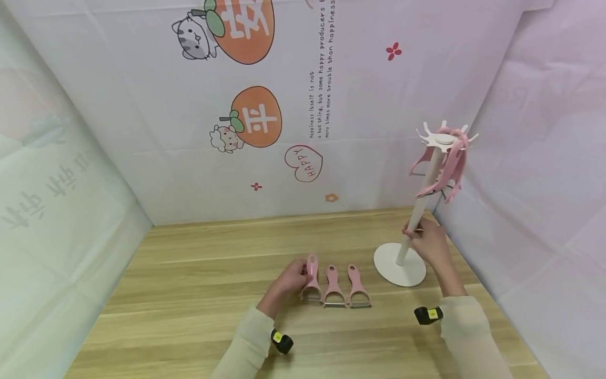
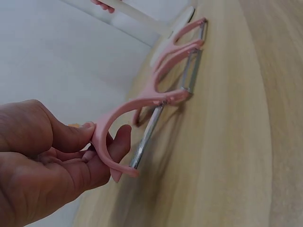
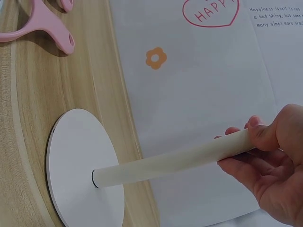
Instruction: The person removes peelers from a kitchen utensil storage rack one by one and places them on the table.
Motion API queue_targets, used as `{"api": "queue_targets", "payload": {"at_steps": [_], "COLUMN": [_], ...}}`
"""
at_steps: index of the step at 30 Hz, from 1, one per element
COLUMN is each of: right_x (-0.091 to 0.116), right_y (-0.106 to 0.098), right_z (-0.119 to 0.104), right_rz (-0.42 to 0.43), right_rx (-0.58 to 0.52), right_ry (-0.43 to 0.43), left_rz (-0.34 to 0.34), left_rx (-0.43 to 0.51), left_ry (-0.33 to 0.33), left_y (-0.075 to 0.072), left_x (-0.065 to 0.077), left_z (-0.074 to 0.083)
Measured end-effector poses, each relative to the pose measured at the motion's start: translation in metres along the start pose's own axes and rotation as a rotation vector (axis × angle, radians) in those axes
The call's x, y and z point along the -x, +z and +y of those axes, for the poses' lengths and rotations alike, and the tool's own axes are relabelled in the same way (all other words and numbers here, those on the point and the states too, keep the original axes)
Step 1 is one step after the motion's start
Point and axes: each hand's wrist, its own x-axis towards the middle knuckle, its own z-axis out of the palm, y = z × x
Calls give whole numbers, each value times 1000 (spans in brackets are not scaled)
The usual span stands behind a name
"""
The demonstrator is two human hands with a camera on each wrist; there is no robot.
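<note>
Between thumb and fingers, my left hand [image 1: 292,277] pinches a pink peeler [image 2: 105,128] near its yoke; in the left wrist view it is tilted up off the wood, blade toward the table. Two more pink peelers, a middle one [image 1: 333,284] and a right one [image 1: 355,281], lie side by side just right of it, handles pointing away from me. My right hand [image 1: 428,241] grips the white pole [image 3: 175,163] of a stand with a round base [image 1: 390,271]. Several pink peelers [image 1: 454,168] hang from the hooked top [image 1: 437,139] of that stand.
The wood-grain table [image 1: 199,295] ends at a printed white back cloth [image 1: 360,173]. Pale cloth walls rise on the left [image 1: 61,173] and right [image 1: 544,173], the right one close behind the stand.
</note>
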Motion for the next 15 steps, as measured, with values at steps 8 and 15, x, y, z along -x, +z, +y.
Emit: {"api": "queue_targets", "payload": {"at_steps": [8,15], "right_x": [1,-5], "right_y": [1,-9], "right_z": [2,15], "right_rz": [2,-118], "right_rx": [6,-88], "right_ry": [-11,-87], "left_rz": [40,119], "left_rx": [-94,-288], "left_ry": [-50,-58], "left_y": [2,5], "left_x": [1,2], "left_z": [-12,-10]}}
